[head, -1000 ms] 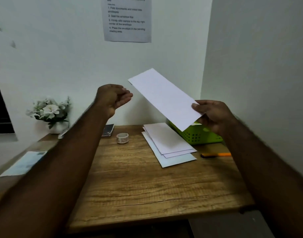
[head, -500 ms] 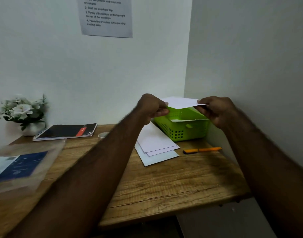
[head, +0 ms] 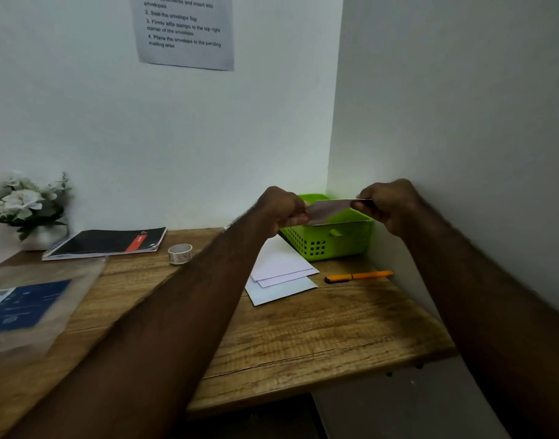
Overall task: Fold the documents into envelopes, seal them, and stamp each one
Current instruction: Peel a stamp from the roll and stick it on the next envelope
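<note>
Both hands hold a white envelope [head: 330, 209] nearly flat over the green basket [head: 335, 242] in the desk's back right corner. My left hand [head: 282, 210] pinches its left end and my right hand [head: 387, 205] pinches its right end. Another white sheet lies inside the basket under the held envelope. A small stack of white envelopes and paper [head: 279, 274] lies on the wooden desk [head: 319, 337] just in front of the basket, partly hidden by my left forearm.
An orange pen [head: 358, 276] lies right of the stack. A small tape roll [head: 180, 253], a black spiral notebook [head: 107, 243] and a white flower pot [head: 28, 210] sit along the back wall. A clear sleeve with a blue sheet [head: 25, 307] lies at left. Walls close in behind and right.
My left hand has taken hold of the envelope's left end. Both hands have lowered it from a raised tilt to lie nearly flat over the green basket. The view has shifted right.
</note>
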`<state>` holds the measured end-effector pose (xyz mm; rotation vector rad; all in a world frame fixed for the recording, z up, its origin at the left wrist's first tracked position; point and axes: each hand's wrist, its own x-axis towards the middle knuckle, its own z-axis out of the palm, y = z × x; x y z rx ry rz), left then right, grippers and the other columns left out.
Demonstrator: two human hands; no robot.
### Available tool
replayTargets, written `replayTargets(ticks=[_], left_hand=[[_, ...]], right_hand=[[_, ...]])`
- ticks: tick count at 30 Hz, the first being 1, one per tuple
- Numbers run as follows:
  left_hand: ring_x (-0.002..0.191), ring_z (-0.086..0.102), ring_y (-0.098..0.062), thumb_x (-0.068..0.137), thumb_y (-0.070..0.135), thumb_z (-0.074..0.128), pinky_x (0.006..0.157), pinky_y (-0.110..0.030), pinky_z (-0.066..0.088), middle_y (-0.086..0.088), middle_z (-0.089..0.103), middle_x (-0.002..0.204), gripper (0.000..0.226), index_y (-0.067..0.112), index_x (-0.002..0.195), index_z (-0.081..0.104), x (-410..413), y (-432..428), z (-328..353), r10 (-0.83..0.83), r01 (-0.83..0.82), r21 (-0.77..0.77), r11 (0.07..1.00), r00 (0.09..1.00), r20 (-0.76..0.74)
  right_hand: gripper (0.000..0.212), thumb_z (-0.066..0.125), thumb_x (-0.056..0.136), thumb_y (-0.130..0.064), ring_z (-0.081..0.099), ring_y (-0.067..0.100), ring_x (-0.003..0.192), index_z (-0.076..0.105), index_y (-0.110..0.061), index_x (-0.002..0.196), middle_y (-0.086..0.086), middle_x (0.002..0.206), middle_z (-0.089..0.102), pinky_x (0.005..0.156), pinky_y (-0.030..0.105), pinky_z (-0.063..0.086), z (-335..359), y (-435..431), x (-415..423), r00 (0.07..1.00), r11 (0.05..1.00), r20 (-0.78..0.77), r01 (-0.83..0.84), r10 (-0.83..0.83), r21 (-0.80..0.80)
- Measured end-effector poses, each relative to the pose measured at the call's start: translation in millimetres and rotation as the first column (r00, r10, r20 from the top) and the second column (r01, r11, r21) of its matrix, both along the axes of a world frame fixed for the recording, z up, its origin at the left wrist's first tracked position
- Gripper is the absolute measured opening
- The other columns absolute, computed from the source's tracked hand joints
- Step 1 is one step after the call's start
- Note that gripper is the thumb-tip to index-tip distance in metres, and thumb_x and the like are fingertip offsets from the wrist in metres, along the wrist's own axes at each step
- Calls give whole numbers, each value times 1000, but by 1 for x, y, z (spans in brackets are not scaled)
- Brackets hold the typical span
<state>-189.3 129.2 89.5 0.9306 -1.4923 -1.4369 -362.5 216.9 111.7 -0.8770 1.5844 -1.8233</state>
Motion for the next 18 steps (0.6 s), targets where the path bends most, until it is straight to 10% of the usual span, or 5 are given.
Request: replayTargets(ticks=[11, 18], left_hand=[[43, 58, -13, 85, 17, 77, 51, -23, 53, -11, 62, 66, 14, 6, 84, 69, 3, -16, -20, 101, -43, -282, 958, 976, 194], [63, 55, 4, 75, 54, 79, 62, -17, 37, 15, 61, 65, 34, 25, 93, 80, 2, -11, -19, 307, 214, -762, 611, 824, 477]], right_hand=[[22, 68, 72, 3, 50, 23, 48, 56, -5, 56, 16, 61, 52, 49, 28, 41, -26, -41, -16, 899, 949, -438, 149, -13, 277], [35, 64, 72, -25, 65, 39, 105, 72, -8, 102, 17, 113, 68, 74, 27, 50, -33, -45, -11, 563, 858, -826, 440, -34, 265]])
